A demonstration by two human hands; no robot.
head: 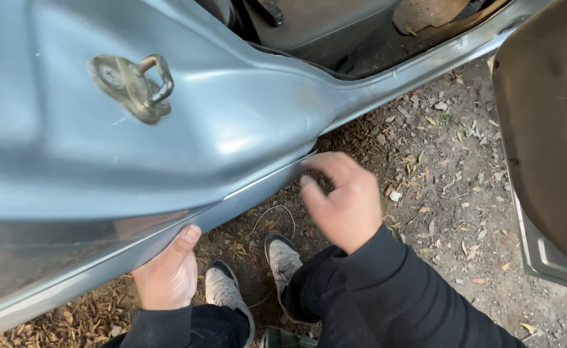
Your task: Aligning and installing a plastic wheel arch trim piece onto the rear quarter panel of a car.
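Left hand (pixel 167 274) is clamping its grip on the lower edge of the blue-grey car body panel (pixel 167 142) by the open door; right hand (pixel 342 200) is hovering half-curled, empty. Painted sheet metal's probably stiff, slick, thin-edged, so the folded sill seam looks safest.

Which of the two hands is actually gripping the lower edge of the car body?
The left hand: its thumb lies on the blue car body edge. The right hand is blurred at the edge; its contact is unclear.

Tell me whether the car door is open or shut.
Open. The door stands swung out at the right, away from the blue car body, leaving the striker loop and the cabin floor exposed.
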